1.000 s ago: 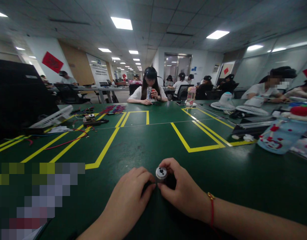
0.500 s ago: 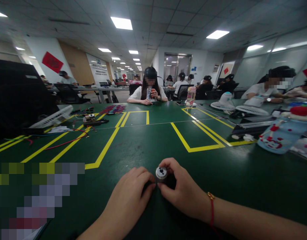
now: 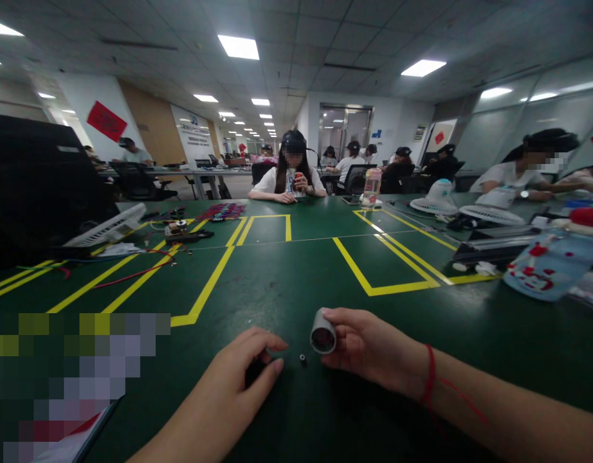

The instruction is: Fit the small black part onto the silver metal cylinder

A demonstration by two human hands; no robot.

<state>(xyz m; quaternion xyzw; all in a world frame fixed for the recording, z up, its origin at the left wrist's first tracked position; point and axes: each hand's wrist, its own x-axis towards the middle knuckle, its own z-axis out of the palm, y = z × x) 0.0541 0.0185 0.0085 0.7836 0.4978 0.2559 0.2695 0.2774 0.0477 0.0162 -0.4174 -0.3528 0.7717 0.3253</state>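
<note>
Between thumb and fingers, my right hand (image 3: 357, 341) grips a short grey metal cylinder (image 3: 323, 332), tipped so that its hollow, dark end faces me. A very small ring-shaped metal part (image 3: 303, 359) lies on the green table (image 3: 258, 283), just left of and below the cylinder. My left hand (image 3: 251, 360) is close to the small part with thumb and fingers apart, holding nothing. The inside of the cylinder is too dark to make out.
Yellow tape lines (image 3: 402, 287) mark the table. Loose wires (image 3: 154, 267) and a small motor-like assembly (image 3: 178, 228) lie on the left. A blue bottle (image 3: 542, 267), white fans (image 3: 434, 200) and metal profiles (image 3: 494, 241) stand right. A person (image 3: 289, 173) sits opposite.
My right hand has turned the cylinder from its holed end facing up to its hollow end facing me. My left hand has moved away left and opened; the small ring-shaped part now shows.
</note>
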